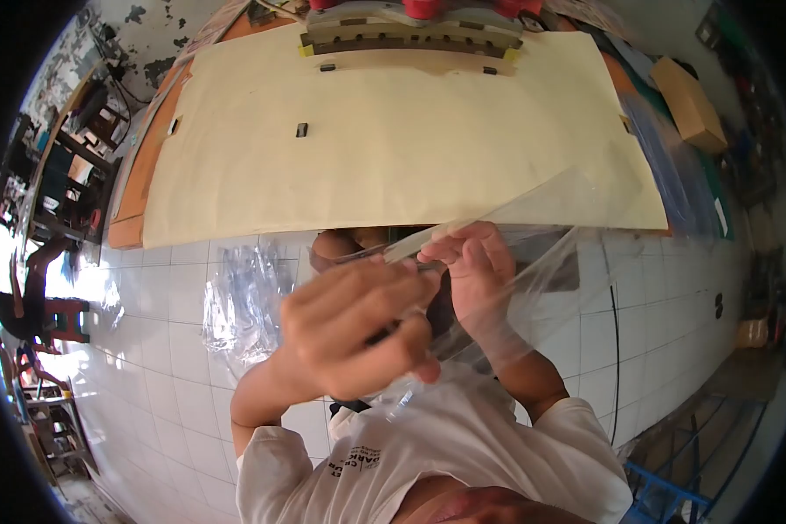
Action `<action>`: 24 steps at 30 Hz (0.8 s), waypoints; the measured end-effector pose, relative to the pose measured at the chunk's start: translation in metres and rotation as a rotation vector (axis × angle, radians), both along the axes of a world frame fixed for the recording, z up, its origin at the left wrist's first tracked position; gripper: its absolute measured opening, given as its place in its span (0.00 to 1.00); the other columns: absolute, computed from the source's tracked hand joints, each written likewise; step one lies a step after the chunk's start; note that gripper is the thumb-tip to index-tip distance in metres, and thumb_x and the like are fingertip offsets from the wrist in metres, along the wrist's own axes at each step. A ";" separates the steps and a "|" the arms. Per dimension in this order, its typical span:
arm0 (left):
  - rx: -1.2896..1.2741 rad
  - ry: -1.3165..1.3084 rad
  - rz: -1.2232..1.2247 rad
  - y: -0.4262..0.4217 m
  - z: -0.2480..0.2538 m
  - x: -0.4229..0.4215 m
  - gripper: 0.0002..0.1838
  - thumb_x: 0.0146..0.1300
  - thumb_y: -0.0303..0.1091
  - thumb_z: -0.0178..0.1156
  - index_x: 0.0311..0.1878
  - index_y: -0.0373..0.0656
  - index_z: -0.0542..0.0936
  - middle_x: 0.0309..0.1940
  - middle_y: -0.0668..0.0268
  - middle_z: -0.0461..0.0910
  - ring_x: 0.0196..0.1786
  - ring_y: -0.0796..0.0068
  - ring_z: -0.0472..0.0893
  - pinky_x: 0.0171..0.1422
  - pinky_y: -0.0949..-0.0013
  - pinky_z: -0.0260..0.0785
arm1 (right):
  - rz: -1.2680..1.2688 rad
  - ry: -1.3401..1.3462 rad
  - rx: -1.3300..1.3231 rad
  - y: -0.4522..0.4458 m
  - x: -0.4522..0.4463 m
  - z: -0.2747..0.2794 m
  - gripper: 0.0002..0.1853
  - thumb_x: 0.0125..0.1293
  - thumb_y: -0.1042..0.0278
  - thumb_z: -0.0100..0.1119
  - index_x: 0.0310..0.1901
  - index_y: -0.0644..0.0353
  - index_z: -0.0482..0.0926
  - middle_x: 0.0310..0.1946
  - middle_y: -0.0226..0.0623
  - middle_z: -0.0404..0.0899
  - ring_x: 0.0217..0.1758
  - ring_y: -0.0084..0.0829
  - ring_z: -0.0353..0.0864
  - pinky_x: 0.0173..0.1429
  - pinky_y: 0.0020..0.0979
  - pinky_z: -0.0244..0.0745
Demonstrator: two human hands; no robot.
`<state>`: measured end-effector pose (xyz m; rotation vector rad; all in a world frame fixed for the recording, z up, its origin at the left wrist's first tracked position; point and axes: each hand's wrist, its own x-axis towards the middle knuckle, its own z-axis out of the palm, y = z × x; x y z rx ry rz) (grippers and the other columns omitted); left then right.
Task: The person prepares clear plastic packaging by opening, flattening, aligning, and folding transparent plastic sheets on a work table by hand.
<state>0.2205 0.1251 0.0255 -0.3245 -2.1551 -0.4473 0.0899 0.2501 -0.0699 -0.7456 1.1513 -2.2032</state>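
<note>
A clear plastic film (546, 205) is in the two hands, just in front of the near edge of the surface (236, 183); one part of it reaches over that edge toward the near right corner, and another drapes across the right wrist. The right hand (482, 271) grasps the film with bent fingers. The left hand (358, 327), blurred, has its fingers curled beside the film; whether they pinch it I cannot tell. Pale yellow paper (393, 157) covers most of the surface. On the paper lie three small dark pieces (302, 130), two near the far edge and one toward the left edge. A long slotted bar (410, 42) stands at the far edge, and a cardboard box (690, 105) near the far right corner. Crumpled clear plastic (246, 306) shows just beyond the near edge, toward the left.
</note>
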 end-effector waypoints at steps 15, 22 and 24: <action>-0.014 -0.528 -0.352 0.015 0.017 0.019 0.10 0.50 0.29 0.66 0.39 0.45 0.81 0.49 0.56 0.81 0.47 0.59 0.83 0.57 0.54 0.77 | 0.536 -0.435 -0.502 0.008 -0.011 -0.012 0.18 0.74 0.53 0.51 0.46 0.62 0.74 0.45 0.41 0.75 0.57 0.45 0.74 0.62 0.50 0.74; 0.807 -0.525 -0.157 0.022 0.010 -0.001 0.18 0.56 0.16 0.65 0.50 0.35 0.79 0.46 0.57 0.75 0.35 0.75 0.79 0.35 0.75 0.75 | 0.705 -0.387 -0.541 0.001 -0.013 -0.016 0.19 0.69 0.48 0.56 0.39 0.59 0.74 0.38 0.37 0.73 0.48 0.39 0.72 0.54 0.40 0.71; 0.671 -0.564 -0.110 0.016 0.007 -0.007 0.20 0.54 0.18 0.68 0.52 0.36 0.79 0.45 0.59 0.75 0.34 0.76 0.78 0.35 0.74 0.74 | 0.750 -0.362 -0.617 -0.001 -0.012 -0.018 0.22 0.68 0.46 0.57 0.41 0.62 0.77 0.39 0.39 0.74 0.49 0.39 0.73 0.53 0.39 0.69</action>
